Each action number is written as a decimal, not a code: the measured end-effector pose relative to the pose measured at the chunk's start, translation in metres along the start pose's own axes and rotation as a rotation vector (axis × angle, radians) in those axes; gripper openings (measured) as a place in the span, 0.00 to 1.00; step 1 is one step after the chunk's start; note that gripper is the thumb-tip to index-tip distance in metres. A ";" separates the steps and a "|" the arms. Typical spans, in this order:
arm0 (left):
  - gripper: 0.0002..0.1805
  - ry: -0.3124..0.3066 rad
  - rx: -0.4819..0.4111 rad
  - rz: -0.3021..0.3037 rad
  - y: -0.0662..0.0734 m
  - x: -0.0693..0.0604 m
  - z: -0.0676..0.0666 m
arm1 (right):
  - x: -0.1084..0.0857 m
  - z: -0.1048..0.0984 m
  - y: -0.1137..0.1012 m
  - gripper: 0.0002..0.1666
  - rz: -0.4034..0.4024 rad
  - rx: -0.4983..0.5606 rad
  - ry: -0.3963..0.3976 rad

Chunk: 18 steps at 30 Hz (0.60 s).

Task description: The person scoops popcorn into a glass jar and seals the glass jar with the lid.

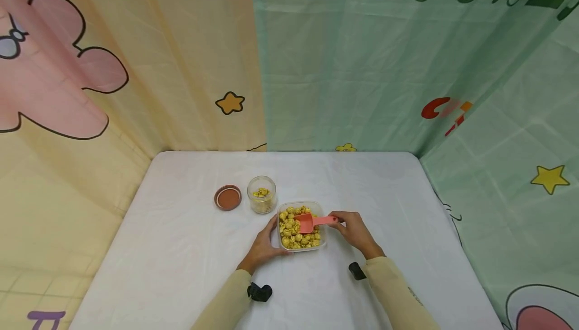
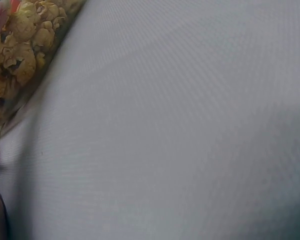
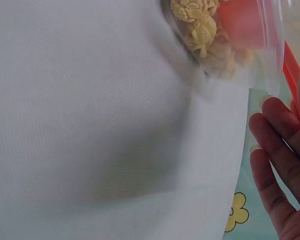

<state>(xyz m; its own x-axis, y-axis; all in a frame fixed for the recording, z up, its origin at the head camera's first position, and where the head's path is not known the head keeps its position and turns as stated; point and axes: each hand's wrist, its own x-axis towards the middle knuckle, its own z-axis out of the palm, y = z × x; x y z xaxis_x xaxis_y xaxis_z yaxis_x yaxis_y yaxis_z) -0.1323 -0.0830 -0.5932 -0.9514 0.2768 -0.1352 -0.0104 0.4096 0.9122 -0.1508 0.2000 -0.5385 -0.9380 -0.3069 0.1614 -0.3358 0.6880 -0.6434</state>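
Note:
A clear square container (image 1: 301, 249) full of yellow popcorn (image 2: 22, 60) stands on the white table. My left hand (image 1: 264, 246) grips its left side, fingers at the back corner and thumb at the front. My right hand (image 1: 356, 230) pinches the handle of a red scoop (image 1: 306, 223), whose head lies in the container among the popcorn. In the right wrist view the scoop's red head shows through the clear wall, and three fingers of my right hand (image 3: 285, 160) stretch out beside the handle.
Behind the container and to its left stands an open glass jar (image 1: 262, 205) with some popcorn inside. A brown round lid (image 1: 227, 198) lies left of the jar. Printed curtains (image 1: 334, 69) surround the table (image 1: 181, 249) at the back and sides.

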 end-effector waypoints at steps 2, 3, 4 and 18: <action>0.64 0.000 0.003 0.005 0.000 0.000 0.000 | 0.000 0.002 0.001 0.08 -0.010 -0.005 0.008; 0.64 0.001 0.008 0.008 0.000 0.000 0.000 | 0.001 0.003 0.001 0.08 -0.014 -0.008 0.010; 0.64 0.003 0.010 0.008 0.000 0.000 0.001 | 0.001 0.003 0.000 0.08 -0.013 -0.002 0.011; 0.64 0.009 0.016 0.001 0.000 0.002 0.002 | 0.000 0.011 0.000 0.10 -0.001 0.052 0.021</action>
<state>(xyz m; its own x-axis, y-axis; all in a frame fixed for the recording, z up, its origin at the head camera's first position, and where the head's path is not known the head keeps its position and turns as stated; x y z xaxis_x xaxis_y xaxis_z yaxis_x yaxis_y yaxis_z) -0.1334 -0.0810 -0.5942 -0.9540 0.2699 -0.1305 -0.0044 0.4227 0.9063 -0.1499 0.1930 -0.5465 -0.9394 -0.2932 0.1777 -0.3325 0.6525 -0.6810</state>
